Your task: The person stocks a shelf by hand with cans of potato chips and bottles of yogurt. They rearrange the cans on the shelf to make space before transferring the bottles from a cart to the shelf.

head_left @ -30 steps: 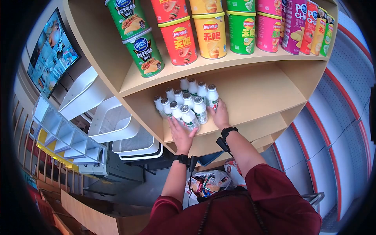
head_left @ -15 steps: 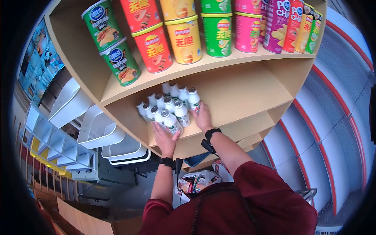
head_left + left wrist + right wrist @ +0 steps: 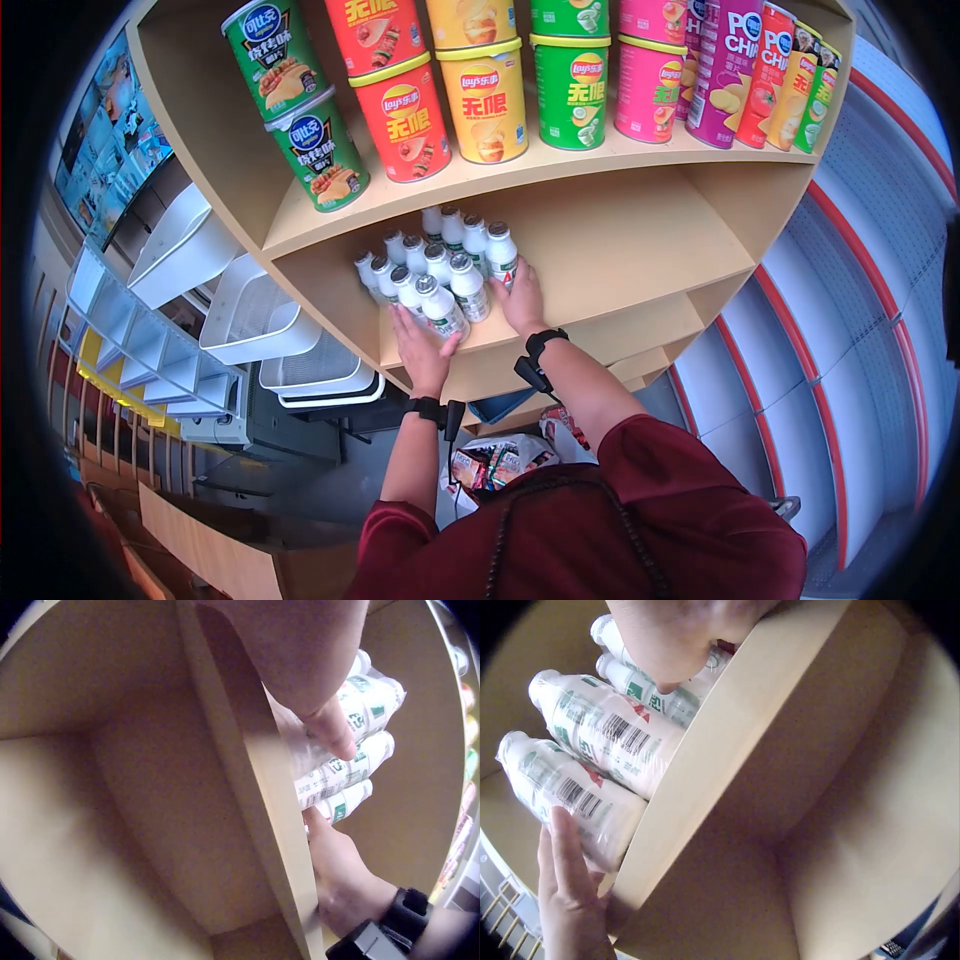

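Observation:
Several small white bottles [image 3: 468,290] with dark caps stand close together at the left of the middle shelf, in clear film with green and red print. My left hand [image 3: 424,355] lies along the front left of the group, its fingers extended against a front bottle [image 3: 574,791] in the right wrist view. At the other side, my right hand [image 3: 522,302] presses the rightmost bottle [image 3: 501,252], fingers along its side and thumb near its base. In the left wrist view, the right hand [image 3: 341,870] appears low beside the bottles. The rear bottles are partly hidden.
Chip tubs [image 3: 402,120] and tall chip boxes [image 3: 720,75] fill the shelf above. White bins [image 3: 265,310] stand at the left, and white racks with red edges [image 3: 800,330] at the right. A bag of packets [image 3: 495,465] sits below.
The head view has shifted, so shelf and bottles appear further left and slightly lower. Both hands stay against the bottle group, which keeps its place near the shelf's left side.

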{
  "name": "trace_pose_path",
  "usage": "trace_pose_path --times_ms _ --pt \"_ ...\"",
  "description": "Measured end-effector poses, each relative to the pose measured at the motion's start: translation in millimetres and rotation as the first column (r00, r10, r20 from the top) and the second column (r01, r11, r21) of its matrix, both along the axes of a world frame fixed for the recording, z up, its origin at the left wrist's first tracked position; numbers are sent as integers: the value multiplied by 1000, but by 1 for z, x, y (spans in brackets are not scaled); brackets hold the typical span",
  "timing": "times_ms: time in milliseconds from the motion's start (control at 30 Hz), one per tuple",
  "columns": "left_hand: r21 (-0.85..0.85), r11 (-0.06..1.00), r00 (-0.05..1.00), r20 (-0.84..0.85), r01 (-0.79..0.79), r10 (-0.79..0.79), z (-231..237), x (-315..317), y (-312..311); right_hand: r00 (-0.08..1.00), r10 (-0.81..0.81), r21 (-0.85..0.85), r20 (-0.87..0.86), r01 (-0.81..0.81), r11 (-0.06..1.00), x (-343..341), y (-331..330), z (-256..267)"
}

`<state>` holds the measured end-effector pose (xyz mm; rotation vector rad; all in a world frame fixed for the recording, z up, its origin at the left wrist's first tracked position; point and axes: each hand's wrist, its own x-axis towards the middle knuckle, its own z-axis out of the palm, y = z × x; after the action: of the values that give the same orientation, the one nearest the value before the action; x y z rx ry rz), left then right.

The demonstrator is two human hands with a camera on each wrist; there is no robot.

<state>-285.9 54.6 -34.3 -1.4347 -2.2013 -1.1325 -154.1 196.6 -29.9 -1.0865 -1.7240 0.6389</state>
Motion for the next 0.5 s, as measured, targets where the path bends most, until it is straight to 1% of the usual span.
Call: trace_pose_path --times_ms 100,167,233,300,467,500 --pt "-2 1000 1000 17 4 -4 1 1 0 1000 -11 10 28 11 1000 -2 2 -1" --pt "-11 1000 1000 27 -14 14 1 1 -1 999 -36 0 21 36 999 -3 3 -2" --pt "3 1000 1000 23 6 -6 -1 0 0 999 -43 9 14 42 999 -5 7 -5" --pt "3 1000 1000 25 -6 6 -1 0 0 996 -39 -58 -82 34 998 -5 9 -3" --pt "32 999 1000 -6 3 -3 -3 0 0 996 -37 -108 -85 27 994 -8 18 -7" --pt "34 999 1000 -4 3 -2 -4 0 0 995 -61 -102 -79 53 993 -9 21 -8"
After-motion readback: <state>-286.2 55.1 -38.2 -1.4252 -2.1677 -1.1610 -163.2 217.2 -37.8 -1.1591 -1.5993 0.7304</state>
